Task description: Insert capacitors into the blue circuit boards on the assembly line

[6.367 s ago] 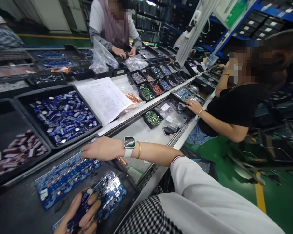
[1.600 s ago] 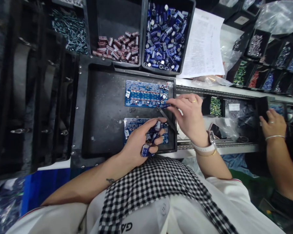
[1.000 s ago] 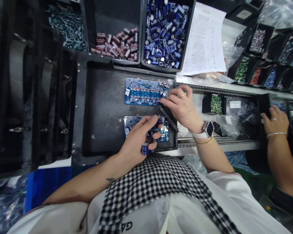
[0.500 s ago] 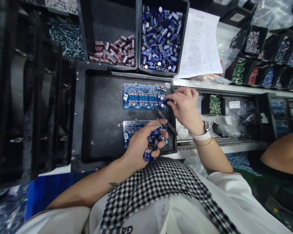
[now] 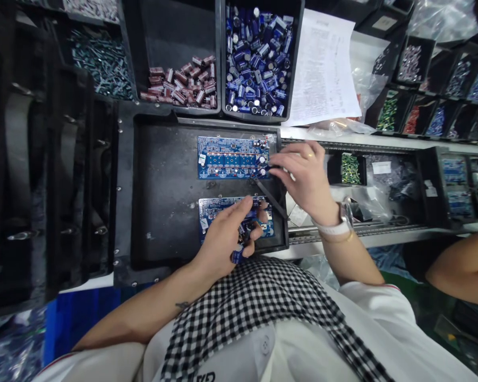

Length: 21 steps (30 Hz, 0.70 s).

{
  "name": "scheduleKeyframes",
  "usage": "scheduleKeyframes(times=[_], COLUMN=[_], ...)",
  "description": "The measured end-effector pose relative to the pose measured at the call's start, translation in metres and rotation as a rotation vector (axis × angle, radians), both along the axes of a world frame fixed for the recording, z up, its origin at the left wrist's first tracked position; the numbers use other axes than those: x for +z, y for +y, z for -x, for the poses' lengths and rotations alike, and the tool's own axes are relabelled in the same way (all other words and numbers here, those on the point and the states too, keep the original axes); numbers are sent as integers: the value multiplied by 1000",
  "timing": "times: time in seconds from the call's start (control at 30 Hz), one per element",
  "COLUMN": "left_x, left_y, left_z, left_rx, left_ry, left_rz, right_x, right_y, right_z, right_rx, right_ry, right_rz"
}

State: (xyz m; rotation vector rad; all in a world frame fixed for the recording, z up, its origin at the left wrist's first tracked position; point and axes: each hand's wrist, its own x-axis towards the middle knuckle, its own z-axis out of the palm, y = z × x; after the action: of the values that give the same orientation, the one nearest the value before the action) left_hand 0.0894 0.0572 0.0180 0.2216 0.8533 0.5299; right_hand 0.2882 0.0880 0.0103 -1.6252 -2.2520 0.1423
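Several blue capacitors (image 5: 238,255) lie in my left hand (image 5: 227,233), its fingers curled round them above the lower circuit board (image 5: 204,212). My right hand (image 5: 302,178) is at the right end of the upper circuit board (image 5: 231,159), thumb and forefinger close together beside two upright capacitors (image 5: 262,159). Whatever those fingertips hold is too small to make out. Both blue boards rest in a black tray (image 5: 159,185). A dark strip (image 5: 271,199) slants across the tray's right side between my hands.
Behind the tray stand a bin of blue capacitors (image 5: 258,63) and a bin of brown capacitors (image 5: 183,82). Paper sheets (image 5: 322,69) lie beside them. A conveyor rail (image 5: 382,231) runs right, with a box of green parts (image 5: 349,168). Another person's arm (image 5: 462,260) is at far right.
The left thumb has moved left and down over the held capacitors. My right hand stays at the board's right end, its fingertips slightly lower. The whole view has shifted slightly.
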Motion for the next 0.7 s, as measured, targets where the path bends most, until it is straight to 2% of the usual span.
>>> scheduleKeyframes(times=[0.13, 0.23, 0.33, 0.47, 0.57, 0.7], left_x=[-6, -4, 0, 1, -3, -7], left_y=[-1, -3, -5, -6, -6, -4], left_z=[-3, -4, -3, -1, 2, 7], left_rx=[-62, -117, -104, -119, -124, -85], left_ry=[133, 143, 90, 6, -27, -79], left_rz=[-178, -228, -147, 19, 111, 114], right_x=[33, 38, 25, -4, -21, -29], right_y=[-34, -53, -54, -35, -22, -15], right_z=[18, 26, 22, 11, 9, 11], right_rx=[166, 188, 35, -235, -278, -311], right_ry=[119, 0, -126, -55, 17, 31], right_rz=[138, 178, 142, 60, 64, 54])
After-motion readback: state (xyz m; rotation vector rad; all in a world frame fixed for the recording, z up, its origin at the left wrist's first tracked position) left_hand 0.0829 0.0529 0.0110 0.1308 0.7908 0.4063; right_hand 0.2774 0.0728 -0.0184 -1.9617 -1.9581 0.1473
